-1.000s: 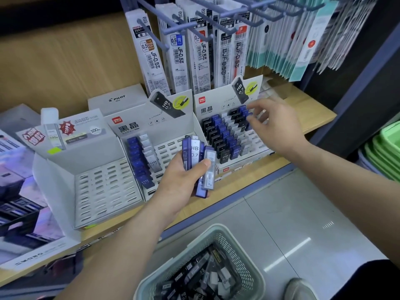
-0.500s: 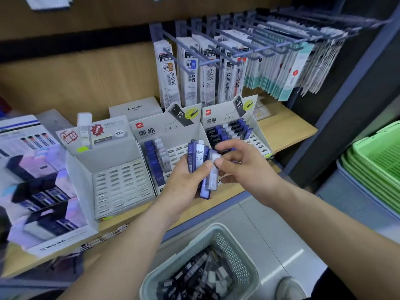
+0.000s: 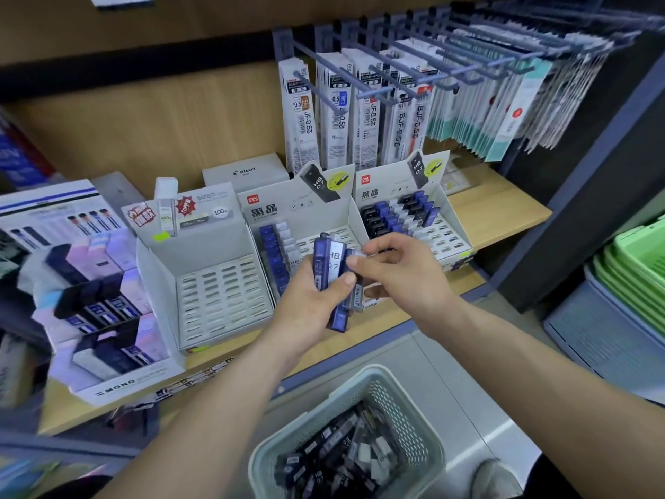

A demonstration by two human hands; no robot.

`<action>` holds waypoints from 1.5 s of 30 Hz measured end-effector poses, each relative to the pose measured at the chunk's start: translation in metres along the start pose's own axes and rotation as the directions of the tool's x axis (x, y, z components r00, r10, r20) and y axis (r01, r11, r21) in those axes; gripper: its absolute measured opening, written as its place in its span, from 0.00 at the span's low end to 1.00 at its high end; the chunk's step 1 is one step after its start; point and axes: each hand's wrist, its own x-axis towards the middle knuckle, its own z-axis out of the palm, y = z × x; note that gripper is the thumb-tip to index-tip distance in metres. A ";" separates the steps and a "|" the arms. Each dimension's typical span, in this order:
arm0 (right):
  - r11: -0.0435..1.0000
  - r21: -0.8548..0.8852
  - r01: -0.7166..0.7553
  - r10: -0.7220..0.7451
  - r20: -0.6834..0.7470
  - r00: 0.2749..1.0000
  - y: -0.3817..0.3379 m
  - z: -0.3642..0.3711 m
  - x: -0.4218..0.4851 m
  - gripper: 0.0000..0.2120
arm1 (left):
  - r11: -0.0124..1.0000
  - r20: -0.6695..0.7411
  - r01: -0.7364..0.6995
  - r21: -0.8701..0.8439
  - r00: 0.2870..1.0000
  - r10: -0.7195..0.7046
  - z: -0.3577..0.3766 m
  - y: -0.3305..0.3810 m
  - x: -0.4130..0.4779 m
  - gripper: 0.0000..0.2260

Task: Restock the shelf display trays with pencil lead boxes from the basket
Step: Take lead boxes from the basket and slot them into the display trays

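My left hand [image 3: 309,304] grips a bunch of blue and clear pencil lead boxes [image 3: 329,268] upright in front of the middle display tray [image 3: 320,243]. My right hand [image 3: 399,271] pinches the top of a clear box at the right side of that bunch. The middle tray holds two short rows of boxes at its left. The right display tray [image 3: 449,243] is filled in its back half with black, blue and clear boxes. The left display tray [image 3: 223,300] shows bare slots. A pale basket [image 3: 399,401] with several loose lead boxes sits on the floor below.
Refill packs [image 3: 370,113] hang on hooks above the trays. A Pilot box [image 3: 244,172] stands behind them. An eraser display [image 3: 90,297] fills the shelf's left. Green baskets [image 3: 637,268] are stacked at the right. A shoe [image 3: 494,479] shows beside the pale basket.
My right hand came back from the right tray to the bunch in my left hand and now pinches a clear box there. The camera view tilted up.
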 end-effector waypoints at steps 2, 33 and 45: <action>1.000 0.014 -0.014 0.014 0.003 1.000 0.000 -0.001 0.005 0.10 | 1.000 -0.006 0.005 0.008 1.000 -0.005 0.000 -0.002 0.002 0.13; 0.802 -0.575 0.160 -0.289 -0.140 0.947 -0.012 -0.109 0.036 0.06 | 0.996 -0.005 0.055 0.070 0.998 -0.055 0.029 -0.010 0.033 0.09; 0.652 -0.745 0.138 -0.411 -0.194 0.891 0.006 -0.160 0.133 0.05 | 0.994 -0.027 0.045 0.099 0.999 -0.042 0.047 -0.011 0.052 0.07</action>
